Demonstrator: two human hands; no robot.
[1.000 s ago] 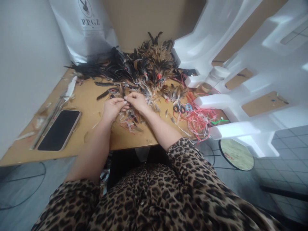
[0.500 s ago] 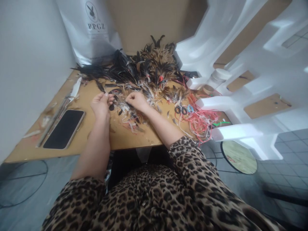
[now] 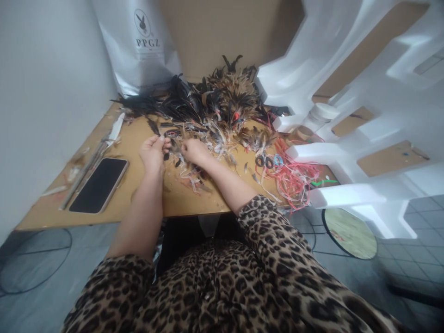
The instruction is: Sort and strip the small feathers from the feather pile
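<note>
My left hand (image 3: 152, 151) is closed in a pinch over the table, with a small dark feather (image 3: 153, 126) sticking up from its fingertips. Close by on the right is my right hand (image 3: 196, 151), its fingers curled together above small brown and grey feathers (image 3: 178, 147). Whatever those fingers grip is hidden. Loose white and brown feather bits (image 3: 194, 178) lie just below the hands. Behind them spreads a big heap of long black feathers (image 3: 176, 104) and bushy brown feathers (image 3: 239, 90).
A phone (image 3: 99, 185) lies at the left beside a thin metal strip (image 3: 83, 178) and a white feather (image 3: 117, 127). At the right are scissors (image 3: 264, 162), tangled pink string (image 3: 294, 178) and white foam packing (image 3: 322, 196). A silver bag (image 3: 145, 64) stands behind.
The view has shifted slightly, so the table appears further right and lower. My right hand has come a little closer to my left, which still pinches the dark feather.
</note>
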